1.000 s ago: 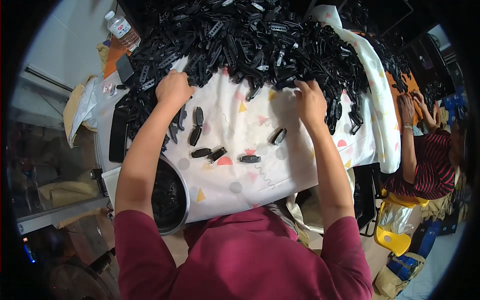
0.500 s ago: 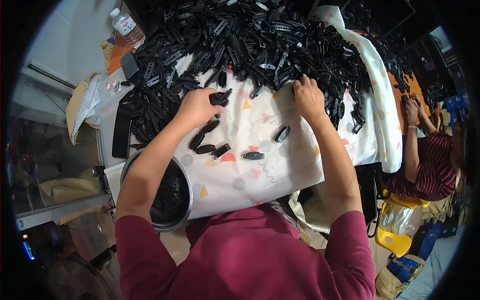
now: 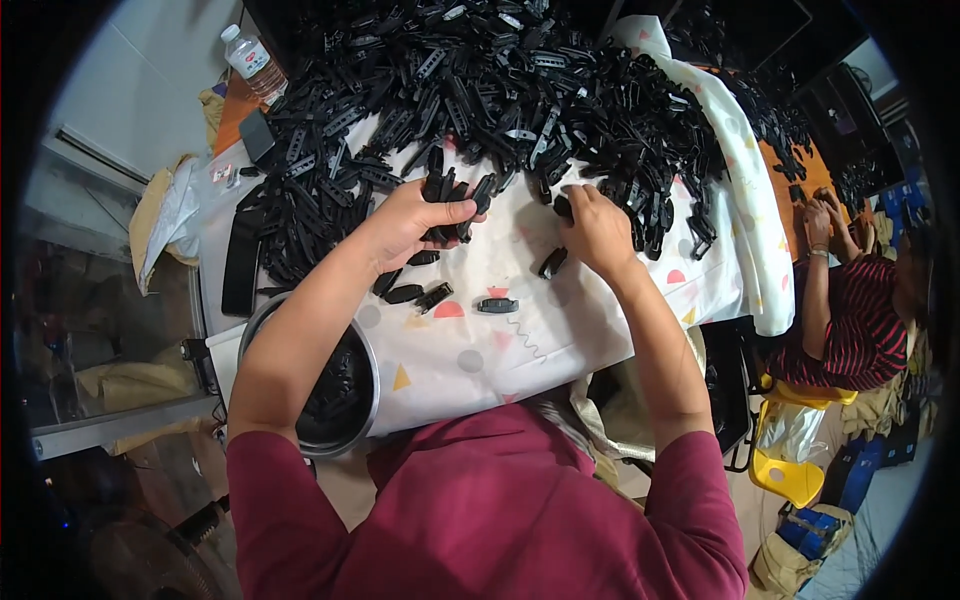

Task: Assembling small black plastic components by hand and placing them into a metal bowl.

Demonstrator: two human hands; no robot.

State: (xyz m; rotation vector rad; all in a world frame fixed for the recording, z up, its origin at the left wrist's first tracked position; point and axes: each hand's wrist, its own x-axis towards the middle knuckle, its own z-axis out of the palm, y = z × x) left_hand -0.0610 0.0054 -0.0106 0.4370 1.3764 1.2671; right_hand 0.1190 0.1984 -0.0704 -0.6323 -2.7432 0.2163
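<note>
No lettering is legible. The clear plastic bottle (image 3: 257, 70) at the upper left carries a white label (image 3: 246, 56) with a red mark, its print too small and blurred to make out.

I'd call this a small, makeshift workshop for piecework, close to a household room in feel. A great heap of small black parts (image 3: 480, 90), much alike, covers the far half of the table, and a metal bowl (image 3: 375, 372) holds more. Yet the tablecloth (image 3: 590, 340) has playful coloured shapes. Over to the right, a co-worker in a striped top (image 3: 860, 310) sits at an orange tabletop (image 3: 822, 172) strewn with similar parts, near a yellow plastic chair (image 3: 785, 482).
</note>
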